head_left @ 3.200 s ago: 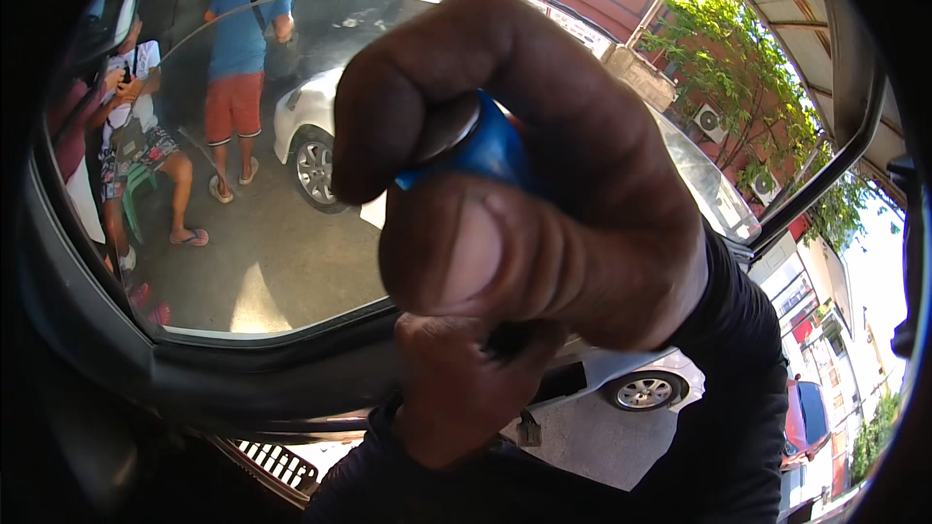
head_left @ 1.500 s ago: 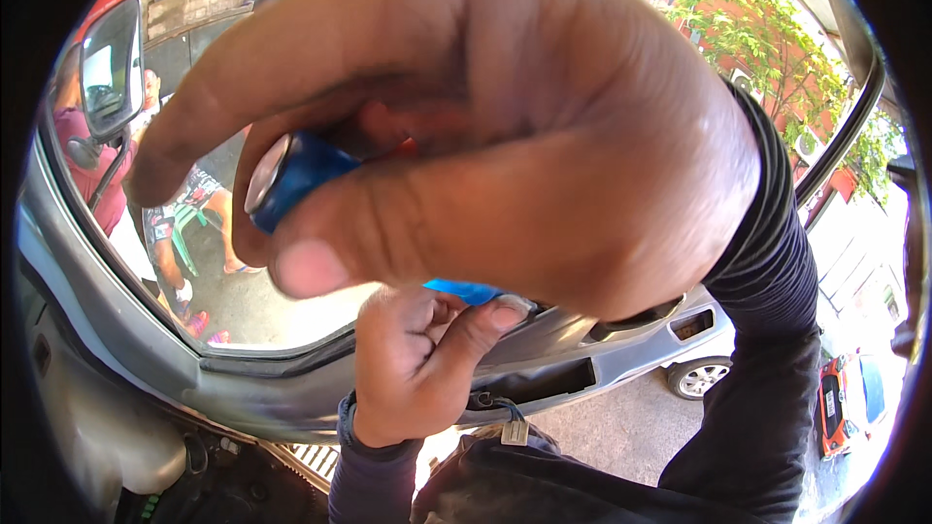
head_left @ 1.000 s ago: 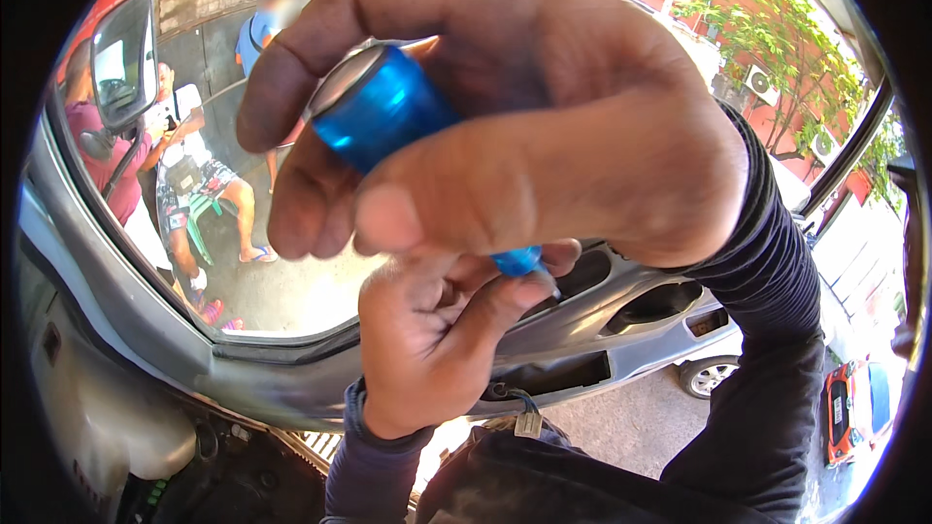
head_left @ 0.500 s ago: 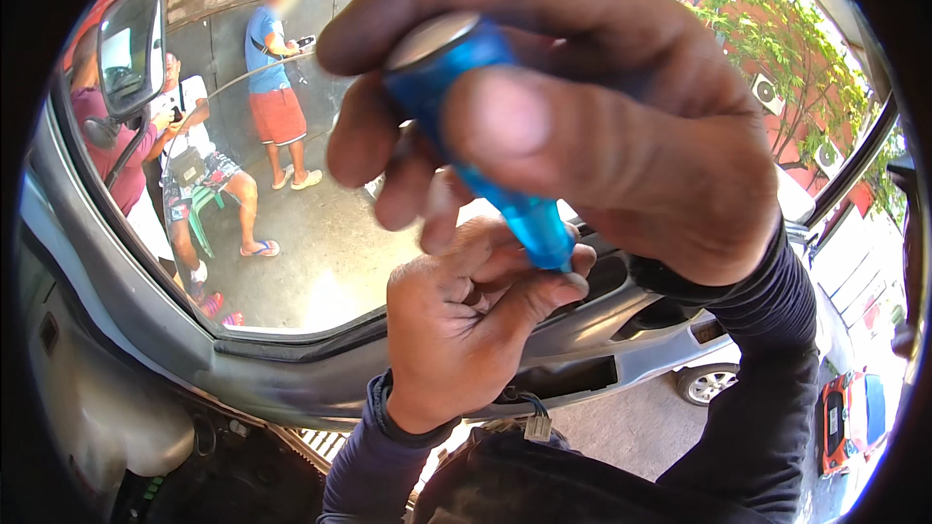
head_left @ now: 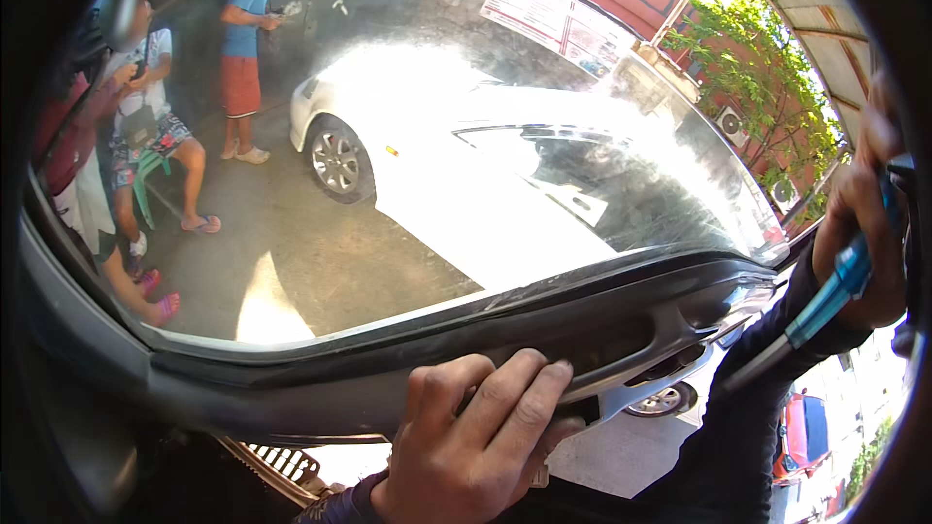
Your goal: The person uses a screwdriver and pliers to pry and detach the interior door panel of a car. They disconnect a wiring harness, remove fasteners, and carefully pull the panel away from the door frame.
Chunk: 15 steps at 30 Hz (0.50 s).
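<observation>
My right hand (head_left: 867, 223) is raised at the right edge, closed round the blue translucent handle of a screwdriver (head_left: 849, 270). The metal shaft slants down and left from the handle, in front of my dark sleeve. Low in the middle, my left hand (head_left: 481, 432) has its fingers bent over the inner edge of a dark grey car door (head_left: 320, 383), beside the pull handle (head_left: 621, 369). Its thumb lies lower, partly hidden behind the fingers. The door's window is up, with glare and smudges on the glass.
Through the glass stands a white car (head_left: 427, 175). A person in a blue shirt (head_left: 248, 15) stands behind it at left, near a seated person (head_left: 146, 87) and another at the rim. A red car (head_left: 803, 432) is parked outside at lower right.
My right hand has swung from the centre to the far right with the screwdriver. My left hand has let go of the screwdriver's lower end and dropped onto the door. The view has shifted.
</observation>
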### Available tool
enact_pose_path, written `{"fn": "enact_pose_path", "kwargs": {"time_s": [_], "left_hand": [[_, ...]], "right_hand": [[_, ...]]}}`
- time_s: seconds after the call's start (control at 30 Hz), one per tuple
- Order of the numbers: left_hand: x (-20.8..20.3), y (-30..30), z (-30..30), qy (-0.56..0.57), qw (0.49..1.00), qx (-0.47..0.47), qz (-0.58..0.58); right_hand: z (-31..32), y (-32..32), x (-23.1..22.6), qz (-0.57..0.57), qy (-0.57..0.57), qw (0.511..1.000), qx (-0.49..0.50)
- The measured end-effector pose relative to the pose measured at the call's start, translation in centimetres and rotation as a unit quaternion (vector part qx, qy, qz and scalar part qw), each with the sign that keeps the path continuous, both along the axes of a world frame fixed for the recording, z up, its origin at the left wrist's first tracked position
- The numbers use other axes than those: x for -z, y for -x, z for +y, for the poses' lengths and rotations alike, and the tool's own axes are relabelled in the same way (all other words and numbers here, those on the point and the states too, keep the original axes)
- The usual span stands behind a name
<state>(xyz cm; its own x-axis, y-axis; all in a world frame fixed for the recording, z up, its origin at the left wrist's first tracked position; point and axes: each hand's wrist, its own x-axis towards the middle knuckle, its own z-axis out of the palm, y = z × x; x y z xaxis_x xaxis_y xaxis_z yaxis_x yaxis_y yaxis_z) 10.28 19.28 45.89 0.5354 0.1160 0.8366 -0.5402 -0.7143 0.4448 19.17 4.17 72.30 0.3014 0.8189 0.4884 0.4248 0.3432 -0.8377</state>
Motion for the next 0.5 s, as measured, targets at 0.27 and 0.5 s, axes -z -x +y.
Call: {"fn": "enact_pose_path", "kwargs": {"time_s": [0.27,0.5], "left_hand": [[2.2,-2.3,-0.3,0.024,0.996,-0.001,-0.088],[1.2,-3.6,-1.4,-0.017,0.991,-0.035,-0.127]], "right_hand": [[-11.7,1.9,3.4,-0.090,-0.152,0.928,0.327],[-14.9,-0.8,8.4,-0.364,-0.012,0.635,0.681]]}}
